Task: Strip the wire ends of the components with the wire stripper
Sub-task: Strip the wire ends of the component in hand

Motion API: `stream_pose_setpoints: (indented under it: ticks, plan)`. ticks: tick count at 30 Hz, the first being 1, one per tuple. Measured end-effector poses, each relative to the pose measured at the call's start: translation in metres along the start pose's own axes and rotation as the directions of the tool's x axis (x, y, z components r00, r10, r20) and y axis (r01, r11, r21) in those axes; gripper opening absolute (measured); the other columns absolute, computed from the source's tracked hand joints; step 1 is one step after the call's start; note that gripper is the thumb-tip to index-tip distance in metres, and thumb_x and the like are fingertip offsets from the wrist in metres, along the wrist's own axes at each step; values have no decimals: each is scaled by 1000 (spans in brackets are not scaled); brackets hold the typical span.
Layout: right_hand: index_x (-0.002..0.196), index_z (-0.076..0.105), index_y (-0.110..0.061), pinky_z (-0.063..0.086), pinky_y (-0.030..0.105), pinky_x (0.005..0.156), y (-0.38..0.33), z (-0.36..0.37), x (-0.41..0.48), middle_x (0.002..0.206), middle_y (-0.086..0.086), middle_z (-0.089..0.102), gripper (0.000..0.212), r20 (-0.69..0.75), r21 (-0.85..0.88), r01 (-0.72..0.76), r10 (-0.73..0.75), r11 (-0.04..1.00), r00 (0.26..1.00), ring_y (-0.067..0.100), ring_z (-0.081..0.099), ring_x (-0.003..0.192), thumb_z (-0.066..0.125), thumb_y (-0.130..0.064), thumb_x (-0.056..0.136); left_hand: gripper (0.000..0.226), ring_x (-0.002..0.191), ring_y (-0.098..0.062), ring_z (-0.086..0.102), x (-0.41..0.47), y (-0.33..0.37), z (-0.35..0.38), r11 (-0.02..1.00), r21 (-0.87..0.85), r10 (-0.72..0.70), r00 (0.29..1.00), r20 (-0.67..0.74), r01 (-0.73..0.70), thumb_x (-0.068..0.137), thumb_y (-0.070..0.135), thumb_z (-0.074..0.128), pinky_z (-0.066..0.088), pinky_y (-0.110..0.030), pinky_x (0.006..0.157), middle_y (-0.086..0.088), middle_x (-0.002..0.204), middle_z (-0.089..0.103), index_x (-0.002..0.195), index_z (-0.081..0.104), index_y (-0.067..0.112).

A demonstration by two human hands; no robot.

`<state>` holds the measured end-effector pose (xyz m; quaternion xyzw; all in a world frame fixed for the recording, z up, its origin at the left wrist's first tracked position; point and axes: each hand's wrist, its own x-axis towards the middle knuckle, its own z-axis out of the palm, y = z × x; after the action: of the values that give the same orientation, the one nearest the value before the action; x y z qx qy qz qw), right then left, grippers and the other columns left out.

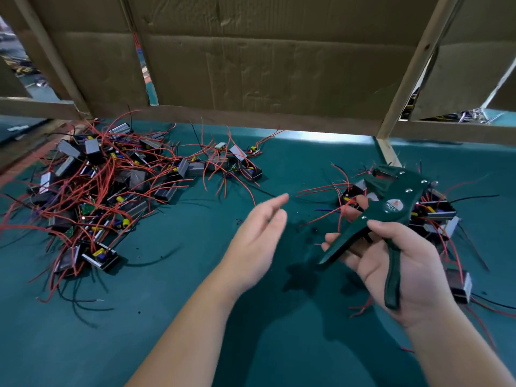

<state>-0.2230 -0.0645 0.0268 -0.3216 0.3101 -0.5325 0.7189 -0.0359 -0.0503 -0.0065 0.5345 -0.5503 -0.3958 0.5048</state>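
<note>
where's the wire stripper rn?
Head view, right of centre: the wire stripper is held in the right hand, over the green table, just in front of the smaller pile of wired components.

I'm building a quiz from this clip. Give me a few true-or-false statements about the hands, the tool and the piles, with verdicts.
1. The right hand holds the wire stripper. True.
2. The left hand grips a component. False: its fingers are straight and it holds nothing.
3. The larger pile of components lies on the person's left. True.
4. The table cover is red. False: it is teal; the red belongs to the wires.
</note>
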Motion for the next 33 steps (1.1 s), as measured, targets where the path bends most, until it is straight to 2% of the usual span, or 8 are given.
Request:
stream_pose_setpoints:
  ticks: [5, 9, 14, 18, 21, 24, 28, 33]
  plan:
    - [104, 55, -12, 56, 50, 74, -6, -3, -2, 83, 3, 62, 34, -33, 9, 149, -149, 989, 988, 37, 65, 76, 50, -12, 70, 45, 120, -8, 50, 13, -1, 38, 983, 182, 2, 991, 130, -26, 99, 12, 46, 35, -24, 108, 0, 135, 54, 143, 42, 18]
    - [125, 50, -11, 56, 46, 77, -12, -2, -8, 100, 8, 60, 49, 68, 71, 189, -194, 979, 979, 35, 63, 83, 47, -11, 77, 46, 105, -5, 54, 18, 6, 63, 993, 110, -3, 958, 285, -30, 94, -5, 41, 39, -15, 98, -3, 120, 62, 136, 50, 9]
    - [132, 51, -5, 57, 45, 70, -12, 0, -11, 124, 19, 60, 85, 190, 40, 55, -62, 998, 980, 37, 67, 75, 83, -28, 56, 46, 47, 5, 55, 22, 13, 80, 959, 199, 89, 882, 462, -201, 99, 6, 32, 44, -7, 52, 14, 49, 60, 135, 27, -22]
    - [135, 48, -3, 58, 46, 70, -6, -3, -10, 126, 17, 60, 77, 190, 92, 25, -42, 995, 981, 36, 68, 73, 68, -22, 63, 44, 91, -6, 64, 32, 22, 51, 901, 336, 118, 901, 418, -274, 78, -2, 43, 47, -20, 84, 2, 96, 71, 117, 64, 2]
    - [137, 46, -4, 58, 49, 74, -4, -5, -9, 131, 17, 57, 71, 167, 68, 33, -44, 997, 985, 36, 68, 75, 53, -23, 69, 53, 107, -20, 63, 32, 20, -6, 832, 479, 245, 960, 136, -280, 64, 0, 35, 44, -25, 99, -7, 110, 71, 98, 75, 8]
    - [133, 50, -7, 58, 48, 74, 0, -1, -11, 138, 18, 52, 70, 164, 10, 27, -29, 1000, 986, 37, 68, 75, 56, -25, 65, 42, 95, -30, 67, 33, 16, -82, 581, 812, 431, 868, -248, -57, 69, 6, 43, 50, -41, 86, -11, 98, 73, 93, 76, 12]
    - [131, 51, -7, 58, 49, 69, 4, 3, -11, 138, 17, 53, 77, 166, -7, 5, -3, 1000, 986, 39, 68, 72, 62, -25, 57, 35, 111, -35, 53, 38, 20, -155, 134, 823, 49, 825, -562, 552, 80, 27, 64, 38, -44, 93, -15, 117, 60, 112, 62, 15]
    - [131, 52, -7, 58, 49, 66, 9, 5, -11, 134, 16, 57, 67, 165, -23, -16, 20, 1000, 986, 39, 67, 71, 58, -19, 65, 30, 88, -28, 54, 37, 29, -176, -19, 827, -293, 788, -542, 562, 77, 33, 66, 34, -34, 76, -2, 87, 54, 106, 62, 26]
